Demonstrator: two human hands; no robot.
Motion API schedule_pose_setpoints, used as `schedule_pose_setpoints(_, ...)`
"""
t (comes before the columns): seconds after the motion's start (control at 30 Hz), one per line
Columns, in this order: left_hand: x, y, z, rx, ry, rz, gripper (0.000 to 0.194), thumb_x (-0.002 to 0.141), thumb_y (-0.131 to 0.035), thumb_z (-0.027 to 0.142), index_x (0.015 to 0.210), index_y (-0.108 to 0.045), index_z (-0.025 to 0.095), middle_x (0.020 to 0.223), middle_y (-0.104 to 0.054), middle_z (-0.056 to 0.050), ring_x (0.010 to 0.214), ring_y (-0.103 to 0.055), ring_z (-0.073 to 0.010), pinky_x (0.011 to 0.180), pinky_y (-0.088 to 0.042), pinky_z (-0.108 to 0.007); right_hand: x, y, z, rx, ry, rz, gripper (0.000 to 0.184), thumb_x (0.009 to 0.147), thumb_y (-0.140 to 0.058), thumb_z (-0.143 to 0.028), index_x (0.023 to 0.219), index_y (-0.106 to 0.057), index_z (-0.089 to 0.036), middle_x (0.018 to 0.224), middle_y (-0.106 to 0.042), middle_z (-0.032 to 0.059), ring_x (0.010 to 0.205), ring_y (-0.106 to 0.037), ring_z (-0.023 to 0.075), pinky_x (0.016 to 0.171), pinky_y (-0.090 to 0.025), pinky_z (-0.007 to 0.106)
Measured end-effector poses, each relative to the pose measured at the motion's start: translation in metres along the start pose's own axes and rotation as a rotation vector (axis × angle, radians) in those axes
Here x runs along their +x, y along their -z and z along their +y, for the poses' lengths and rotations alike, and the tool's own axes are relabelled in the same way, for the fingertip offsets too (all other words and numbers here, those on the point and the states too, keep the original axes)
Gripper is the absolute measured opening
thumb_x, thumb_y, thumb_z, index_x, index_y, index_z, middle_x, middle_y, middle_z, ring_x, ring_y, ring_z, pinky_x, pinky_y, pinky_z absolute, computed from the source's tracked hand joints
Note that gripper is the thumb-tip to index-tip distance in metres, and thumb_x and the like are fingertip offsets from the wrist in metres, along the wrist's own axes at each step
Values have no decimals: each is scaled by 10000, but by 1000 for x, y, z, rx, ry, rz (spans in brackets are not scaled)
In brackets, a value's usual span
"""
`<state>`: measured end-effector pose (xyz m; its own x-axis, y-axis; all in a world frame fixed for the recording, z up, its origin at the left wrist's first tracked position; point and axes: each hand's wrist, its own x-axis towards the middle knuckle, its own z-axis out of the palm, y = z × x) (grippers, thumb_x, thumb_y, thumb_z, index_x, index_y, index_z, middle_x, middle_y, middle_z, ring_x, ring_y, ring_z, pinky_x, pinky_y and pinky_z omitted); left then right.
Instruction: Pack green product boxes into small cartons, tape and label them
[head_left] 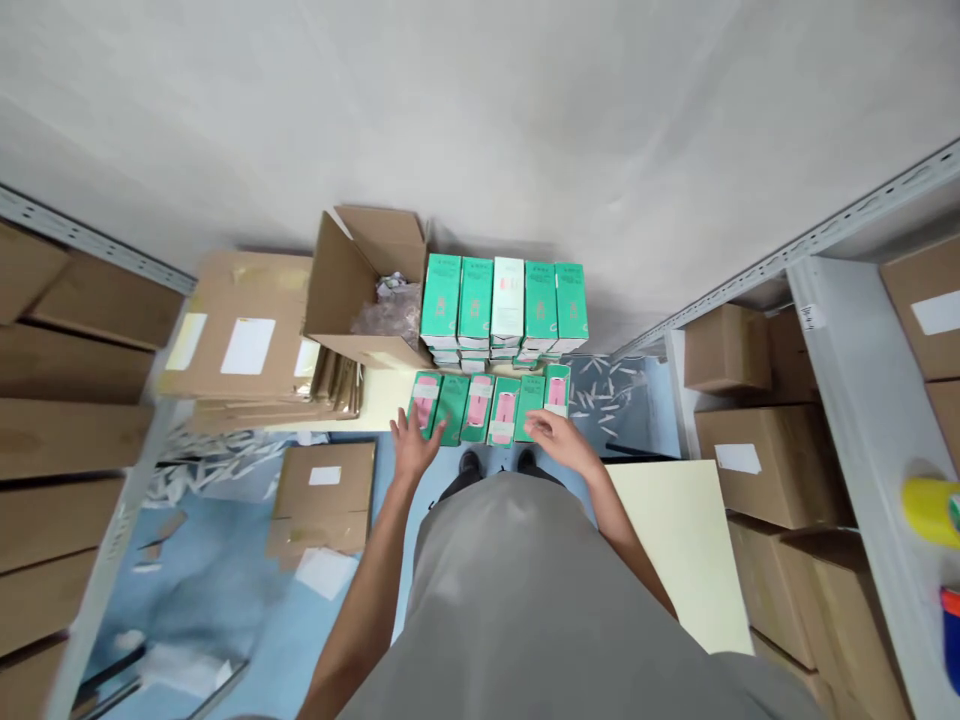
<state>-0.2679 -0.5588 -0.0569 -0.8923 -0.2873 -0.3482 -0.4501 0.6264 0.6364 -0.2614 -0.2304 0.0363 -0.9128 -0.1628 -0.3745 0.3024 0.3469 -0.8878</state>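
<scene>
Grey shirt [510, 600]; cream tabletop [384, 397] by pale wall [480, 120], above blue floor [225, 590]; left grip [415, 442] spread, right grip [556, 438] loosely open.

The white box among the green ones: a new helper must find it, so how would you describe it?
Find the open cardboard box by the wall. Just right of it is a stack of small boxes, five across on top. The white box is the middle one, between green neighbours.

Plain grey top [517, 600], bare forearms [375, 580], dark trousers [463, 481], dark shoes [470, 461].
</scene>
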Motion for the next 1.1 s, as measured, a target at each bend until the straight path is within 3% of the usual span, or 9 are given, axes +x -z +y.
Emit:
schedule_pose_setpoints(0.07, 9, -5, -8, 66, 39, -109, 1039, 968, -694, 628, 1789, -372, 79, 1890, -122, -327, 1754, -41, -592, 1296, -206, -875, -5, -17, -8, 24, 4, 24, 360, 980, -799, -439, 1279, -821, -239, 1237, -870, 99, 1145, -838, 254, 1066, -660, 440)
schedule_pose_setpoints(0.13, 15, -9, -16, 100, 54, -210, 1038, 1004, -639, 680, 1827, -305, 143, 1911, -11, -289, 1741, 20, -626, 1227, -187, -954, -11, -34, -13, 35, -2, 38, 373, 976, -805, -449, 1285, -815, -241, 1216, -872, 93, 1135, -843, 258, 1077, -660, 450)
schedule_pose_setpoints(0.27, 19, -12, -35, 95, 6, -236, 968, 1067, -534, 658, 1830, -275, 123, 1911, 44, -291, 1745, 47, -612, 1233, -192, -947, -28, -64, -13, 36, -78, 67, 411, 982, -790, -492, 1306, -806, -240, 1212, -870, 97, 1112, -853, 272, 1081, -662, 477)
schedule_pose_setpoints(0.43, 31, -5, -57, 56, -151, -144, 787, 1091, -510, 419, 1755, -368, 20, 1854, -205, -361, 1784, -85, -475, 1388, -194, -736, -60, -94, -6, 64, -194, 127, 443, 960, -815, -532, 1284, -812, -230, 1158, -872, 105, 1067, -857, 280, 1034, -685, 484)
schedule_pose_setpoints(0.63, 48, 14, -65, 19, -2, -170, 848, 972, -694, 368, 1737, -461, 85, 1557, -584, -320, 1445, -626, -479, 1249, -477, -646, -82, -112, -4, 70, -247, 126, 442, 971, -808, -542, 1285, -820, -231, 1172, -876, 101, 1113, -854, 284, 1060, -680, 484)
schedule_pose_setpoints(0.8, 34, 53, -71, -76, -95, -72, 874, 927, -746, 457, 1691, -512, 101, 1535, -642, -275, 1448, -623, -455, 1273, -475, -601, -86, -109, -4, 107, -177, 184, 462, 981, -793, -568, 1312, -812, -247, 1238, -877, 110, 1176, -848, 300, 1076, -673, 509)
schedule_pose_setpoints(0.9, 14, 74, -58, -201, -254, -66, 903, 913, -773, 580, 1667, -517, 155, 1651, -587, -241, 1534, -573, -423, 1312, -450, -551, -89, -101, -3, 157, -111, 228, 479, 977, -793, -587, 1315, -814, -248, 1230, -877, 111, 1165, -849, 291, 1085, -668, 503)
schedule_pose_setpoints(0.97, -3, 76, -35, -302, -309, -165, 947, 895, -792, 664, 1665, -502, 195, 1669, -585, -223, 1516, -603, -393, 1277, -493, -524, -94, -93, -3, 209, -55, 269, 511, 967, -806, -594, 1340, -804, -244, 1258, -870, 114, 1164, -847, 280, 1093, -664, 493)
schedule_pose_setpoints(1.1, -44, 42, 33, -490, -366, -480, 1029, 868, -844, 692, 1699, -435, 242, 1635, -631, -212, 1439, -681, -348, 1183, -578, -496, -115, -68, -1, 308, 76, 434, 634, 941, -853, -580, 1487, -731, -282, 1415, -819, 111, 1223, -818, 260, 1080, -667, 444)
